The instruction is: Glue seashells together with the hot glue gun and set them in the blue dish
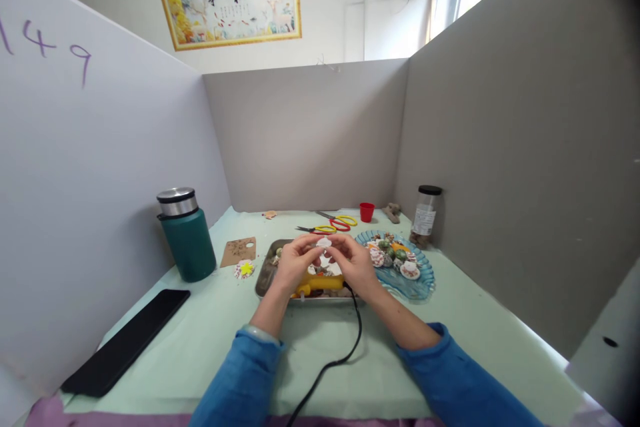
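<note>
At far left, the black phone [125, 341] lies by the table edge and the green flask [186, 235] stands upright farther back. Both are well apart from your hands.

Your left hand [295, 263] and right hand [356, 261] meet above the metal tray [265, 273]. The fingertips of both are pinched on a small white shell [324, 242], which is held clear of the tray's contents.

- **Caution:** this is a fingertip hold on a small piece. Uneven pressure could flip it down into the tray.
- Directly beneath your hands lies the yellow corded tool [320, 283], apparently a hot-glue gun. A lowered wrist could touch its nozzle and be burnt if it is hot.
- Its black cord [345, 353] runs toward you between your forearms. A forearm drawn back could snag the cord and drag the tool off the tray.
- The blue glass plate [420, 283] of shells lies just beside your right hand. A sideways sweep could knock it.
</note>
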Action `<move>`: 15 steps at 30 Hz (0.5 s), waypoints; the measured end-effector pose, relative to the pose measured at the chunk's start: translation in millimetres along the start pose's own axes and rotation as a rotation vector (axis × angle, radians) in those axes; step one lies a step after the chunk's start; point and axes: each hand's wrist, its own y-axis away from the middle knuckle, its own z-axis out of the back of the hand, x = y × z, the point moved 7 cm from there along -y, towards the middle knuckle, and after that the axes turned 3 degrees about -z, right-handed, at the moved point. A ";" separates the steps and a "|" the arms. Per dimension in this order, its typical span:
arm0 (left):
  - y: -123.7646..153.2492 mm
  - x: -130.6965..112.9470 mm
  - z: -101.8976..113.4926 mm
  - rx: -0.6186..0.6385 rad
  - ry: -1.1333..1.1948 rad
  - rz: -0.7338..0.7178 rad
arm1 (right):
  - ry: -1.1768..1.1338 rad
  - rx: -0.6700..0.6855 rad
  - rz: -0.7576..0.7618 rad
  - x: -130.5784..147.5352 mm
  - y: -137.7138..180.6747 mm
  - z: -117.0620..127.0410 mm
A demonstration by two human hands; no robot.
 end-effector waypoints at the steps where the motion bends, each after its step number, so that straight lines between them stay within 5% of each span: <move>1: -0.5 1.0 0.2 -0.007 0.000 -0.005 | -0.010 -0.002 -0.001 -0.7 -0.2 -0.3; 15: 0.8 7.1 -0.6 -0.040 -0.016 0.082 | 0.019 -0.008 -0.061 1.7 -0.3 0.5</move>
